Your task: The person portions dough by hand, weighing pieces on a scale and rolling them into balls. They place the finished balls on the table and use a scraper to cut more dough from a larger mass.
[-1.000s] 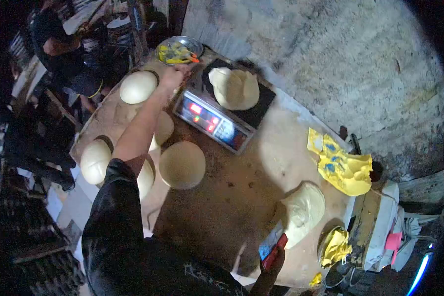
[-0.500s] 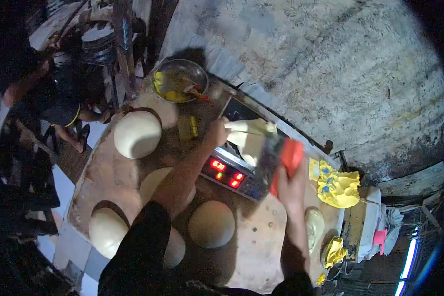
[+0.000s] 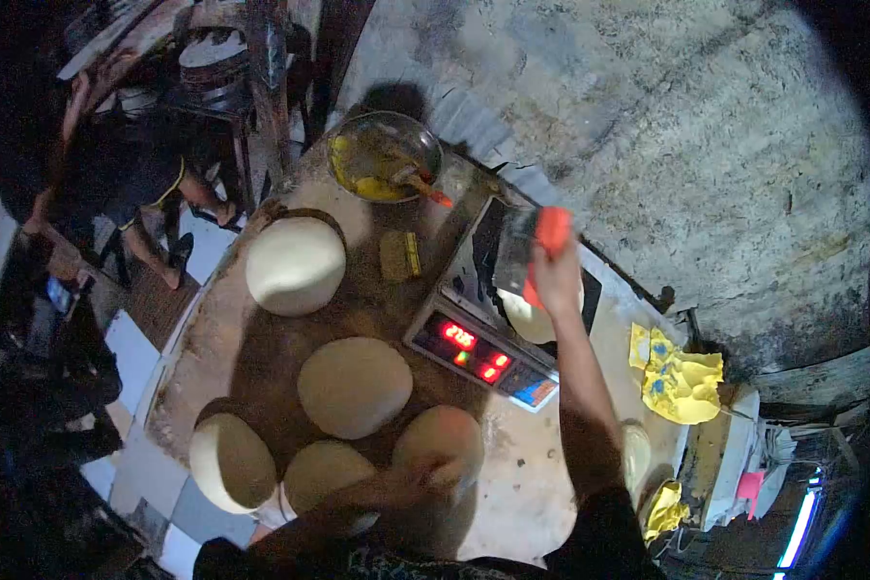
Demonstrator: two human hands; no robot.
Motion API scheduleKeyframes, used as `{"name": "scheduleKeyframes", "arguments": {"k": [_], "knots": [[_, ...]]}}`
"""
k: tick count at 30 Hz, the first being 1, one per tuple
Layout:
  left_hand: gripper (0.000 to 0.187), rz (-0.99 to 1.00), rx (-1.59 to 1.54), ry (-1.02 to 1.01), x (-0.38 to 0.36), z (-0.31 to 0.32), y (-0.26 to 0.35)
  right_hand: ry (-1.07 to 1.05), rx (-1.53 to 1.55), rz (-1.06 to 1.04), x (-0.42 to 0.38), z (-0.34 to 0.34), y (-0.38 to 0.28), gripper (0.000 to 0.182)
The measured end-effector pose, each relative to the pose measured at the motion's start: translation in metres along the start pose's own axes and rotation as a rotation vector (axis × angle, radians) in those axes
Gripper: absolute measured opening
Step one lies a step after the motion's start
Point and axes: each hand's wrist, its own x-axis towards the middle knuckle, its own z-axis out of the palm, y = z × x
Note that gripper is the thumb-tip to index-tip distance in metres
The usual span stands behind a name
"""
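- The right hand [image 3: 554,273] is closed around the red handle of a scraper [image 3: 527,253], whose flat metal blade points down over the scale [image 3: 498,319].
- The blade meets a soft, pale lump of dough [image 3: 530,319] on the scale's dark platform; the hand is just above the lump.
- The scale is a flat box with a glowing red number display facing near-left.
- The left hand [image 3: 433,471] rests palm down on a smooth, round dough ball [image 3: 442,440] at the near edge of the table [image 3: 512,493]; its fingers lie loose over the ball, not clenched.
- Four more dough balls, smooth and domed, sit on the floured, brownish tabletop: one far left [image 3: 295,265], one in the middle [image 3: 355,387], two near left [image 3: 232,462] [image 3: 325,474].
- A shiny metal bowl [image 3: 385,155] with yellow contents and a red-tipped tool stands at the far end, beside the rough concrete wall.
- Crumpled yellow plastic [image 3: 681,382] lies at the right.
- Half a second ago the left hand was up at the scale pulling at the dough; now it has dropped back to the near ball.
- The scraper has moved from the scale's right edge to above the platform, and the dough there looks smaller.
- Another person [image 3: 116,164] bends at far left.
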Motion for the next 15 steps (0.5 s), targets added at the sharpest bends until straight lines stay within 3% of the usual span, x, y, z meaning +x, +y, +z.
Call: {"name": "scheduleKeyframes", "arguments": {"k": [1, 2, 3, 4, 5, 7, 8, 9, 10, 11, 12, 13, 14, 15], "knots": [[0.036, -0.088, -0.004, 0.015, -0.029, 0.010, -0.010, 0.060, 0.109, 0.213, -0.024, -0.029, -0.005, 0.042], [0.037, -0.173, -0.021, 0.040, -0.053, 0.016, -0.015, 0.169, 0.220, 0.187, -0.053, -0.063, -0.018, 0.034], [0.038, -0.235, -0.004, 0.068, -0.070, 0.023, -0.019, 0.172, 0.294, 0.375, -0.083, -0.100, -0.031, 0.031], [0.038, -0.248, 0.003, 0.071, -0.069, 0.021, -0.038, 0.217, 0.161, 0.569, -0.118, -0.135, -0.031, 0.037], [0.039, -0.194, 0.194, 0.041, -0.061, 0.013, -0.066, 0.408, 0.104, 0.411, -0.162, -0.155, 0.004, 0.043], [0.038, -0.020, 0.613, -0.091, -0.041, 0.041, -0.069, 0.570, 0.248, 0.636, -0.244, -0.214, 0.039, 0.057], [0.037, 0.101, 0.845, -0.191, -0.007, 0.071, -0.046, 0.611, 0.147, 0.594, -0.303, -0.251, 0.099, 0.062], [0.034, 0.052, 0.978, -0.175, 0.030, 0.090, -0.055, 0.649, 0.225, 0.698, -0.321, -0.282, 0.065, 0.065], [0.032, 0.112, 1.115, -0.016, 0.072, 0.110, -0.092, 0.699, -0.024, 0.712, -0.384, -0.323, 0.115, 0.065], [0.032, 0.473, 1.422, -0.002, 0.115, 0.134, -0.119, 0.658, -0.350, 1.176, -0.393, -0.357, 0.077, 0.063], [0.033, 0.516, 1.382, -0.066, 0.165, 0.157, -0.149, 0.828, -0.078, 0.998, -0.432, -0.380, 0.092, 0.062], [0.038, 0.398, 1.371, 0.301, 0.197, 0.210, -0.185, 0.775, -0.322, 0.844, -0.491, -0.418, 0.126, 0.064], [0.038, 0.395, 1.376, 0.305, 0.213, 0.239, -0.204, 0.833, -0.446, 0.809, -0.538, -0.443, 0.143, 0.062], [0.041, 0.379, 1.467, 0.218, 0.229, 0.266, -0.221, 0.972, -0.153, 0.870, -0.552, -0.455, 0.133, 0.064]]}}
